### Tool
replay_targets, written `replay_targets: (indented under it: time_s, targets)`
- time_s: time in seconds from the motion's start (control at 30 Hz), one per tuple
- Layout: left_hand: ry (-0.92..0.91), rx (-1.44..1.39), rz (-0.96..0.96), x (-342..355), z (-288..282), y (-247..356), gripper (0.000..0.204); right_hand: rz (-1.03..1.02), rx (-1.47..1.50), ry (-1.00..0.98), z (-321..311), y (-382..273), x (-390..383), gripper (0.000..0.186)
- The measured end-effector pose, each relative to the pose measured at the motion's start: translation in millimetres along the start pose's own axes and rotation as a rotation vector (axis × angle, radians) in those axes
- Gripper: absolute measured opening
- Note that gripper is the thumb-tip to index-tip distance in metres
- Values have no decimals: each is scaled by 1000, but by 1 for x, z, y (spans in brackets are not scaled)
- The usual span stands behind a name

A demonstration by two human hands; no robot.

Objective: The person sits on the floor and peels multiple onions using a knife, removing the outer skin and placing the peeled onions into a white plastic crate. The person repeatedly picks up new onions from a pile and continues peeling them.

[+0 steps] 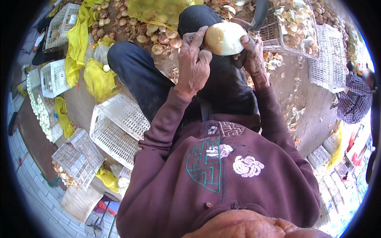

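Note:
An onion, mostly bare and pale with brown skin on its left side, is held between my two hands over my knees. My left hand is closed on its left side, fingers bent against the skin. A knife with a dark blade points upward from my right hand, whose fingers are closed around it; its handle is mostly hidden. My right thumb presses on the onion's right side. Unpeeled onions lie on the ground beyond my left knee.
A white crate full of onion skins stands at the far right, beside another white crate. At left lie white crates and yellow mesh bags. Another person in a checked top sits at the right edge.

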State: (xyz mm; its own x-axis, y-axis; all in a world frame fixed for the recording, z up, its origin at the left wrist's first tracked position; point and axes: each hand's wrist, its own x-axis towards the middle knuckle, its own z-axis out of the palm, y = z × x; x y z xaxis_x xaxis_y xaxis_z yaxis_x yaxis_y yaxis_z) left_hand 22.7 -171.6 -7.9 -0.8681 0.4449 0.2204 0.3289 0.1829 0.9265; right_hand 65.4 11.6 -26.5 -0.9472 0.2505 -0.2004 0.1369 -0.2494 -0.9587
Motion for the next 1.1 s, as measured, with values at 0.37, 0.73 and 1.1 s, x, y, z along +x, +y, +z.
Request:
replay_targets:
  time_s: [0.37,0.73,1.1]
  targets:
    - [66,357,137,0,8,21,49,-145,-34,51,25,-19,-23,68]
    - [23,432,308,8,10,12,49,-53,-42,73,21,-15,-21,61]
    - [77,372,379,16,12,1,45,-113,-79,1,7,1,-5,54]
